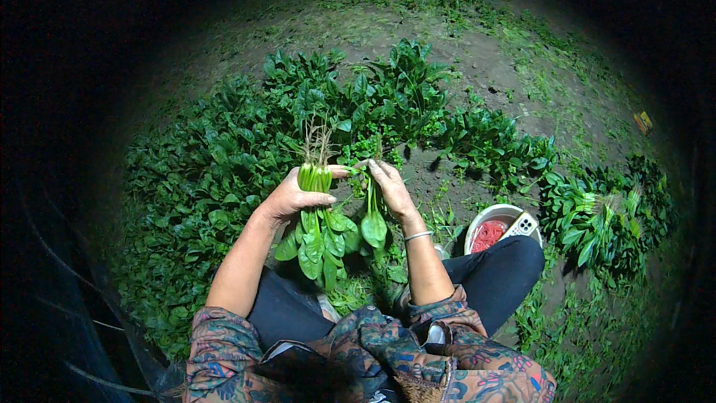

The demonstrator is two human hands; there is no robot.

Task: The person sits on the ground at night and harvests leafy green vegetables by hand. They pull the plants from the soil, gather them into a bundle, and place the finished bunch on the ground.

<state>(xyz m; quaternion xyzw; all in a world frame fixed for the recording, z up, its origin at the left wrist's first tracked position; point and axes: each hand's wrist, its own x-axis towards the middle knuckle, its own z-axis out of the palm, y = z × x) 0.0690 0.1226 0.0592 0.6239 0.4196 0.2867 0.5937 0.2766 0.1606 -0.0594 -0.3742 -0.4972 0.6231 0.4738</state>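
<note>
My left hand [302,193] grips a bunch of spinach-like leafy greens [316,179] around the stems, thumb in front. Its pale roots point up, away from me, and its leaves hang down toward my lap. Close to its right, my right hand [389,184] holds a smaller green plant [373,224] between thumb and fingers, roots upward and one broad leaf hanging low. The fingertips of both hands come near each other between the two; whether they touch is hard to tell.
Growing leafy plants [207,162] spread ahead and left. By my right knee stands a white bucket [498,211] with red strands [488,235] and a smartphone [523,225]. Gathered bunches of greens [593,207] lie farther right. Bare soil [425,179] shows beyond my right hand.
</note>
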